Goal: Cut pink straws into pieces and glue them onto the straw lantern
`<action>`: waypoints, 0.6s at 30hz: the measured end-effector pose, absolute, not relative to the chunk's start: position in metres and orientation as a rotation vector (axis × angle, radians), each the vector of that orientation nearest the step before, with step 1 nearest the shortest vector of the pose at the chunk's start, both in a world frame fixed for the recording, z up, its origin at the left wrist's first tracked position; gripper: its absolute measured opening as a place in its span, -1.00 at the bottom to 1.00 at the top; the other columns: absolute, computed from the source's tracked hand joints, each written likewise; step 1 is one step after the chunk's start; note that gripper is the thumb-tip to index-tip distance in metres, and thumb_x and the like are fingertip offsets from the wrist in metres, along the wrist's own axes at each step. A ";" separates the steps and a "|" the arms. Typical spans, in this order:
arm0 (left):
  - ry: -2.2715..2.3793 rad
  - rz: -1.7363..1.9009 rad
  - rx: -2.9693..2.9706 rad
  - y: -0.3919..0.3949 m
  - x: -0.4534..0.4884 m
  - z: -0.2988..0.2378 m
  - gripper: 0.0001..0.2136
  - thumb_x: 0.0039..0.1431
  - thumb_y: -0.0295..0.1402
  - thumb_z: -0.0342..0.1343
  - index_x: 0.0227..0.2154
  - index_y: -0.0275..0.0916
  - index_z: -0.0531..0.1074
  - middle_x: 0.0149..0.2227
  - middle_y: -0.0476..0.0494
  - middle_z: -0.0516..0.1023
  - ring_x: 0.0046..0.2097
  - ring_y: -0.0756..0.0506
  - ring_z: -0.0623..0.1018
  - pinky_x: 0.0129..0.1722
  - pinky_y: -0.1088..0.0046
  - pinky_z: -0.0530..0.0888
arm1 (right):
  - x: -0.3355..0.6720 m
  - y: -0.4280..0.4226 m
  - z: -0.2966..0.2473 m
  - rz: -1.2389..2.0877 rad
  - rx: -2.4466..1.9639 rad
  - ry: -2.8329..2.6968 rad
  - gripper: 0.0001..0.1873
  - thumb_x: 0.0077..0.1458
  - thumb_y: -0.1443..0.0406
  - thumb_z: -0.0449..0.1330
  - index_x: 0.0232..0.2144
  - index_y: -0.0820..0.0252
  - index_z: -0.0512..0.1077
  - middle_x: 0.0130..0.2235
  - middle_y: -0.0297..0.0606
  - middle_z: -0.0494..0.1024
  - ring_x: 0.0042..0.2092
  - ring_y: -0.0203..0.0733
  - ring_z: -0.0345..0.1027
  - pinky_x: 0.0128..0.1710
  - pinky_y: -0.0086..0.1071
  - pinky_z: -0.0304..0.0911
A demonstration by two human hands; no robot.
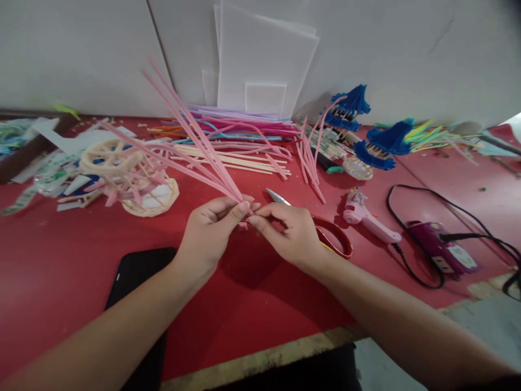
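Several long pink pipe cleaners (207, 157) fan out up and to the left from my left hand (214, 231), which is closed around their lower ends. My right hand (287, 231) pinches the same ends, its fingertips meeting those of the left. Short pink ends poke out just below the fingers. Under and behind my right hand lie scissors (337, 239) with red handles, the blade tip showing at the left. A black phone (140, 271) lies partly beneath my left forearm.
A pink glue gun (368, 217) and a purple power strip (445, 250) with black cords lie right. Blue-roofed models (385, 146) stand at back right. Coloured pipe cleaners (252, 130) and wooden sticks (232, 160) lie behind. A round stick-built model (130, 174) stands left. White sheets (264, 49) lean on the wall.
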State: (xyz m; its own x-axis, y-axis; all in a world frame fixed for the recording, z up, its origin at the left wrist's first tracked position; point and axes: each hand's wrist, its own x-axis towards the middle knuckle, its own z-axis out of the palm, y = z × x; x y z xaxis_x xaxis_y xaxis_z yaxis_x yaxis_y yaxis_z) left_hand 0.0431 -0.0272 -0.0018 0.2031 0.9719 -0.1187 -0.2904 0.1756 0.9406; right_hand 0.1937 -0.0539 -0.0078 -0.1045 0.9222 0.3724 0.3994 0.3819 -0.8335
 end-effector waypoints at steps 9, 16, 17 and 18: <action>0.794 1.120 0.937 -0.028 0.042 0.003 -0.91 -0.05 -0.32 0.35 -0.48 -0.20 0.60 -0.49 -0.01 0.62 -0.50 0.03 0.51 -0.45 0.50 0.51 | 0.195 -0.046 -0.013 1.502 -0.878 -1.169 -0.72 0.00 0.10 0.33 -0.47 0.21 0.47 -0.47 -0.35 0.56 -0.48 -0.35 0.42 -0.41 -0.42 0.38; 0.889 1.116 1.019 -0.028 0.040 0.001 -0.90 -0.07 -0.33 0.36 -0.47 -0.22 0.60 -0.41 -0.06 0.65 -0.43 0.02 0.54 -0.37 0.53 0.50 | 0.195 -0.053 -0.003 1.288 -0.981 -1.359 -0.69 0.09 0.08 0.24 -0.51 0.17 0.41 -0.51 -0.38 0.50 -0.51 -0.38 0.37 -0.43 -0.43 0.38; 0.887 1.121 1.006 -0.028 0.041 0.001 -0.89 -0.07 -0.32 0.36 -0.48 -0.22 0.59 -0.43 -0.06 0.65 -0.44 0.03 0.53 -0.38 0.54 0.50 | 0.195 -0.053 -0.003 1.251 -0.994 -1.386 -0.70 0.10 0.08 0.23 -0.49 0.17 0.42 -0.49 -0.36 0.51 -0.49 -0.36 0.39 -0.41 -0.42 0.38; 0.878 1.126 0.990 -0.028 0.041 0.001 -0.89 -0.07 -0.32 0.36 -0.50 -0.23 0.59 -0.44 -0.05 0.64 -0.46 0.03 0.53 -0.38 0.54 0.50 | 0.195 -0.054 -0.004 1.219 -1.005 -1.405 -0.71 0.10 0.08 0.22 -0.46 0.17 0.44 -0.47 -0.34 0.53 -0.48 -0.34 0.40 -0.40 -0.41 0.39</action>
